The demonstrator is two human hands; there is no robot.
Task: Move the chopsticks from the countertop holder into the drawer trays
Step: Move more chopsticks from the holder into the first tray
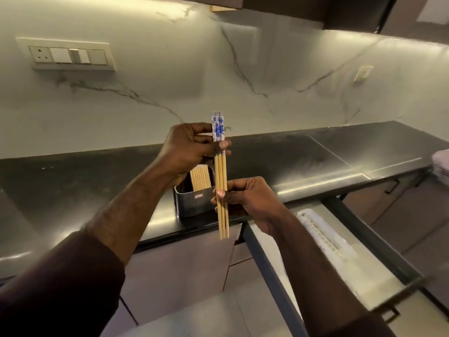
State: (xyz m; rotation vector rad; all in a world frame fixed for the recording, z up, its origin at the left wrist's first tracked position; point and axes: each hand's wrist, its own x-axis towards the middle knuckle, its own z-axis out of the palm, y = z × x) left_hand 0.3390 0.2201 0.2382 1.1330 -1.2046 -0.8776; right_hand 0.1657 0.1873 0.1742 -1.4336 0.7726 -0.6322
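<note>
A small bundle of wooden chopsticks (221, 171) with blue-and-white patterned tops stands upright in the air, held by both hands. My left hand (188, 148) pinches the bundle just below the patterned tops. My right hand (245, 197) grips it lower down, with the tips sticking out below. Behind them, a metal holder (194, 203) sits on the dark countertop (303, 161) with several more chopsticks (200, 178) standing in it. The open drawer (340, 259) lies to the lower right, with a white tray (323, 234) inside.
A marble backsplash rises behind the counter with a switch panel (70, 55) at the left and a small socket (363, 72) at the right. Cabinet doors (182, 268) sit below the counter. A pale cloth (442, 161) lies at the counter's far right edge.
</note>
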